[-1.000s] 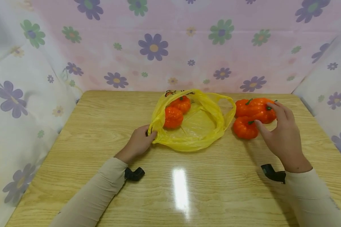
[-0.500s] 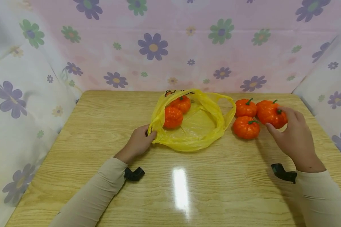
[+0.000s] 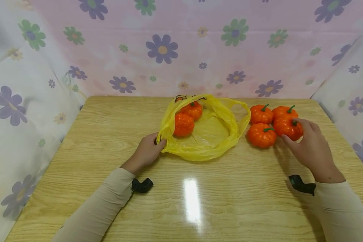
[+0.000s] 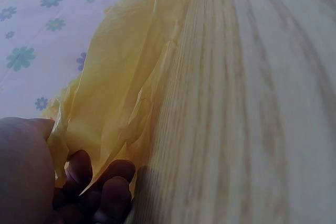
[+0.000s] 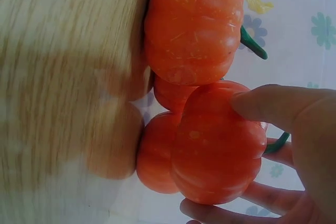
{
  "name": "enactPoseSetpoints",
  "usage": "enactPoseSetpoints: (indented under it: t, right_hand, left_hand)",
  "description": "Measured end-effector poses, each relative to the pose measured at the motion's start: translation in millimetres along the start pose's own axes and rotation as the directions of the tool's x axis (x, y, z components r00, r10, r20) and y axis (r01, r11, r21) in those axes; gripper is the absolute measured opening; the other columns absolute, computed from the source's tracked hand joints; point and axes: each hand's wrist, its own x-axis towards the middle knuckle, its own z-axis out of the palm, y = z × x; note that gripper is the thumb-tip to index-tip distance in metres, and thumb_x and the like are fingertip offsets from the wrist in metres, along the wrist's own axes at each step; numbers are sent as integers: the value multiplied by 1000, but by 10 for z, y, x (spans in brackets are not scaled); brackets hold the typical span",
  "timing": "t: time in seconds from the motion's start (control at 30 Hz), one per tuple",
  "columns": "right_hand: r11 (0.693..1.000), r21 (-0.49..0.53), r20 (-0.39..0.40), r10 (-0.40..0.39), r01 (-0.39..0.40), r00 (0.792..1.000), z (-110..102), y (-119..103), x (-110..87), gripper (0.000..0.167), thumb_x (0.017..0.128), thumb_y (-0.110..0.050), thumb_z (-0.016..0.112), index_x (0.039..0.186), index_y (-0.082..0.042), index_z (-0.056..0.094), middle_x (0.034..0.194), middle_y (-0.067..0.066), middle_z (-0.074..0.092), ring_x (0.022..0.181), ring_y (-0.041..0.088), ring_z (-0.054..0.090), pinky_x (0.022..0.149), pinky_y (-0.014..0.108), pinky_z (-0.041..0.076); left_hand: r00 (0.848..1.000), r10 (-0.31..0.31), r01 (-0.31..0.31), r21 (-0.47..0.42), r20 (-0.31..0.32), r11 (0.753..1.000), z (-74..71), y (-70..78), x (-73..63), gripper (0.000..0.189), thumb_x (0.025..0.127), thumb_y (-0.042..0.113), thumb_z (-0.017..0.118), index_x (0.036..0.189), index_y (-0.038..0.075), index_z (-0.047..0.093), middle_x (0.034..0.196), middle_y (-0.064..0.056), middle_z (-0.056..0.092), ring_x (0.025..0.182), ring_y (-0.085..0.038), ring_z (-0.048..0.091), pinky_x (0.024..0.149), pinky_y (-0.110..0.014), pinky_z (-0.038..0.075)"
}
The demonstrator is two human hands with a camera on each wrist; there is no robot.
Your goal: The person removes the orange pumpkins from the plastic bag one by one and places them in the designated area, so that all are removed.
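At the table's right side my right hand (image 3: pixel 314 149) grips a small orange pumpkin (image 3: pixel 288 128) between thumb and fingers. In the right wrist view this pumpkin (image 5: pixel 218 142) has a green stem and appears slightly above the table, in front of another pumpkin. My left hand (image 3: pixel 147 148) pinches the left edge of a yellow plastic bag (image 3: pixel 199 154), whose mouth faces up. The left wrist view has curled fingers (image 4: pixel 113 187) against the thin yellow film. Inside the bag lie two orange pumpkins (image 3: pixel 184 124), partly hidden by its wall.
Three more pumpkins (image 3: pixel 261 135) stand on the wooden table (image 3: pixel 230 201) between the bag and my right hand. A bag handle loop (image 3: pixel 245 116) reaches close to them. Flowered cloth (image 3: pixel 181 40) hangs behind the table and on both sides.
My right hand has moved right with the gripped pumpkin, then slightly toward me, uncovering the pumpkin behind it. The left hand and bag have stayed in place.
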Motion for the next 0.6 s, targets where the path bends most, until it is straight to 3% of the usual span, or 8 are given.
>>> enactPoseSetpoints:
  t: [0.23, 0.6]
  right_hand:
    - [1000, 1, 18, 4, -4, 1000, 48, 21, 14, 69, 94, -24, 68, 146, 8, 36, 145, 43, 32, 115, 65, 40, 89, 77, 35]
    - [999, -17, 122, 37, -35, 992, 111, 90, 37, 72, 95, -33, 65, 147, 6, 34, 144, 44, 30, 116, 65, 40, 91, 77, 35]
  left_hand:
    - [1000, -3, 3, -17, 3, 1000, 1, -10, -10, 22, 99, 29, 53, 88, 12, 62, 73, -2, 55, 63, -17, 48, 62, -29, 42]
    - [1000, 4, -4, -10, 6, 1000, -4, 0, -2, 22, 100, 28, 53, 88, 12, 63, 71, -2, 54, 61, -16, 45, 60, -28, 40]
